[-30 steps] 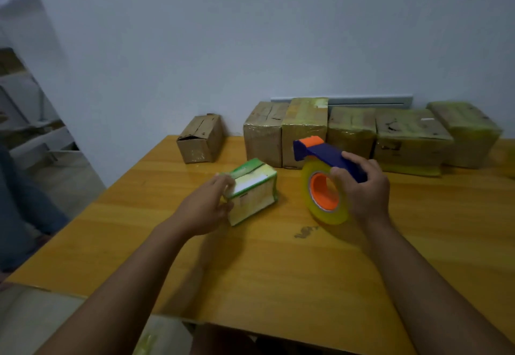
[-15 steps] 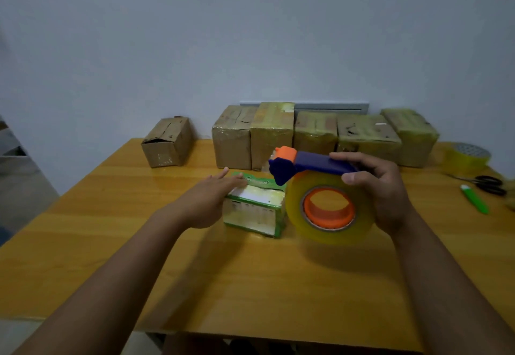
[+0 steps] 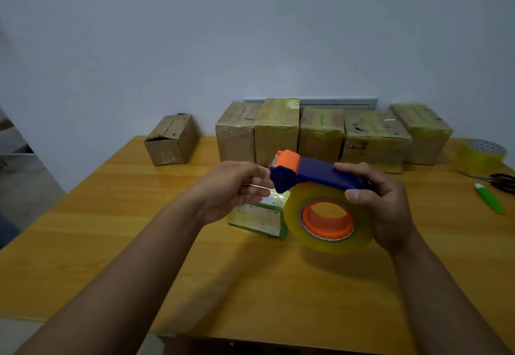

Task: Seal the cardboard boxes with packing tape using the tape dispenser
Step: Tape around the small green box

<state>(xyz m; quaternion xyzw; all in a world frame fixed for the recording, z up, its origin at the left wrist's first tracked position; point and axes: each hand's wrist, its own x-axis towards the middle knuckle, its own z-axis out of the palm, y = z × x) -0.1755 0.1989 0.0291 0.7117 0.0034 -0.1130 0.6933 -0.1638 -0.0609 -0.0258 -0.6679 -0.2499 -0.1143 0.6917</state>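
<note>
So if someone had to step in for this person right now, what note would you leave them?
Right hand: grips the tape dispenser, raised above the table.
Left hand: fingers at the dispenser's orange front end, holding nothing that I can make out.
Small green box: on the table below the hands, in front of the row.
Done: five boxes along the wall look tape-wrapped.
Left: tape the green box; the brown box at far left has loose flaps and looks unsealed.
Spare tape roll, scissors and green cutter lie at right.
</note>
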